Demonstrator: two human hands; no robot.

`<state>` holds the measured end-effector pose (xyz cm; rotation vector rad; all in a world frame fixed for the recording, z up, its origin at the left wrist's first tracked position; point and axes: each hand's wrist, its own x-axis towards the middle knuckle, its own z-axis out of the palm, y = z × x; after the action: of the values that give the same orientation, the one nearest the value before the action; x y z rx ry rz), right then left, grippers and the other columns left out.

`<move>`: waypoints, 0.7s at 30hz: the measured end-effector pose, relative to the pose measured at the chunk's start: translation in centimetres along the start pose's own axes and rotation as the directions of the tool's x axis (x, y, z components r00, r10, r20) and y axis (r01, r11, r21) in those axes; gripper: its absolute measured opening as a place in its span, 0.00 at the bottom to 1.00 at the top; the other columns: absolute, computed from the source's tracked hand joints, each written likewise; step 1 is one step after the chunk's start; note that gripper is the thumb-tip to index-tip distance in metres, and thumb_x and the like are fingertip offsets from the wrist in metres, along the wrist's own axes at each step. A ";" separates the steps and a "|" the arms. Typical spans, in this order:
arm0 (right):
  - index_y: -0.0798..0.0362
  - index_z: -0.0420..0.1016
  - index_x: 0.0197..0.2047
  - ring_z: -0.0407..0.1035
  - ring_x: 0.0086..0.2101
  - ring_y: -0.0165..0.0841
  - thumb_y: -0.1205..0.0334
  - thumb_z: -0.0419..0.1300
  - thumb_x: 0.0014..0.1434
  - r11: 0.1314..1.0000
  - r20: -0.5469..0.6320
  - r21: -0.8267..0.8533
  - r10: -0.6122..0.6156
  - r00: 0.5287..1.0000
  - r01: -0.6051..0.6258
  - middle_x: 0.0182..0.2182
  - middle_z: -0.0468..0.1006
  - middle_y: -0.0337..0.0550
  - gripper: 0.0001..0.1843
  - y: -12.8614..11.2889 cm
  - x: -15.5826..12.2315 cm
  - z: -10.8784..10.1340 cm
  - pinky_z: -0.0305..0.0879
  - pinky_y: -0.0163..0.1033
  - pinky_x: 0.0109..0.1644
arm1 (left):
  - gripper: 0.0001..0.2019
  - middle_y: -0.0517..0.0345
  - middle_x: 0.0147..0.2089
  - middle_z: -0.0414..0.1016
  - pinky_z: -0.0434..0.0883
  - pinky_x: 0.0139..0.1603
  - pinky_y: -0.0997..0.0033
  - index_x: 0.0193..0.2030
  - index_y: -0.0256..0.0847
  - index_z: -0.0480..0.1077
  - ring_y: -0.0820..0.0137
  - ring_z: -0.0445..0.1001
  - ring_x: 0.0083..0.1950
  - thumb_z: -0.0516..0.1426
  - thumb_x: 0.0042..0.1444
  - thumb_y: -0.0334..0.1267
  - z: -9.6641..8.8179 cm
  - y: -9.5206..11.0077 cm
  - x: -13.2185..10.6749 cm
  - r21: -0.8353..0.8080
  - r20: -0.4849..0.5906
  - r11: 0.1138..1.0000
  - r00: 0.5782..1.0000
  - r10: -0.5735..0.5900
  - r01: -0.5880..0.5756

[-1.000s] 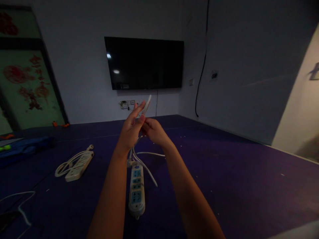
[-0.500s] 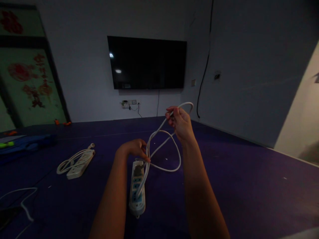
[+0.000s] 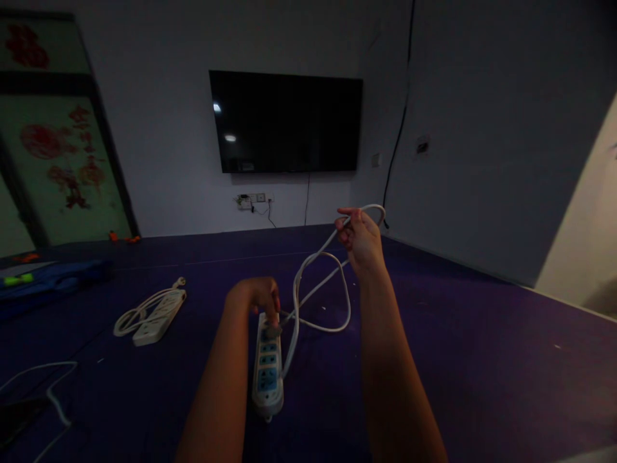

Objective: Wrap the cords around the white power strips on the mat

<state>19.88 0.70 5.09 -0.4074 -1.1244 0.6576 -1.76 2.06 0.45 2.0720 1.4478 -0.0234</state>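
Note:
A white power strip (image 3: 268,379) with blue socket faces lies lengthwise in front of me on the purple floor. At its far end sits a greyish plug (image 3: 273,330), and my left hand (image 3: 260,296) reaches down onto it with bent fingers; the thumb is mostly hidden. My right hand (image 3: 362,239) is raised to the right, its fingers closed around the white power cord (image 3: 313,258). From there the cord drops in loose loops beside the strip, with one loop resting on the floor.
To the left lies a second white power strip (image 3: 159,325) with its cord coiled on top. A white cable (image 3: 54,395) and a dark flat object (image 3: 22,421) are at the lower left. Blue cloth (image 3: 62,280) lies farther back. A television (image 3: 289,122) hangs on the far wall.
My left hand has let go of the cord and shifted onto the plug. The right hand has moved slightly right with the cord, which now hangs beside the strip rather than over it.

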 end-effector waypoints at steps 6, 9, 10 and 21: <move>0.54 0.72 0.37 0.54 0.16 0.20 0.45 0.54 0.60 0.999 0.008 -0.035 0.001 1.000 0.000 0.20 0.69 0.35 0.19 0.3 0.1 -0.3 0.43 0.30 0.18 | 0.11 0.49 0.23 0.76 0.70 0.32 0.60 0.12 0.37 0.68 0.61 0.72 0.28 0.67 0.23 0.28 1.9 2.1 1.6 0.166 0.001 0.970 0.984 -0.178 0.176; 0.55 0.72 0.38 0.54 0.15 0.20 0.46 0.53 0.60 0.999 0.005 -0.032 0.007 1.000 -0.007 0.21 0.71 0.36 0.20 0.5 0.1 -0.5 0.43 0.30 0.18 | 0.10 0.50 0.20 0.73 0.70 0.32 0.60 0.10 0.37 0.68 0.61 0.72 0.27 0.66 0.24 0.25 2.5 2.5 2.0 0.170 0.011 0.972 0.986 -0.169 0.165; 0.55 0.72 0.39 0.55 0.15 0.20 0.47 0.53 0.60 0.999 0.000 -0.032 0.015 1.000 -0.015 0.21 0.72 0.37 0.19 0.5 0.1 -0.5 0.43 0.30 0.18 | 0.10 0.51 0.19 0.73 0.70 0.32 0.61 0.10 0.37 0.68 0.61 0.72 0.27 0.66 0.24 0.24 2.7 2.5 2.1 0.167 0.013 0.974 0.987 -0.160 0.156; 0.58 0.73 0.41 0.54 0.12 0.20 0.49 0.49 0.62 0.932 -0.198 -0.244 0.222 0.955 -0.267 0.18 0.73 0.38 0.22 1.1 0.5 -2.0 0.44 0.28 0.16 | 0.07 0.55 0.31 0.79 0.68 0.35 0.70 0.27 0.39 0.76 0.66 0.75 0.34 0.58 0.42 0.26 -1.2 1.2 -2.3 0.077 -0.380 0.997 0.924 0.048 -0.021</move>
<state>21.56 1.92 3.95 -0.8333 -1.0125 0.6766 -2.04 0.44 2.71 2.2487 1.6547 0.3691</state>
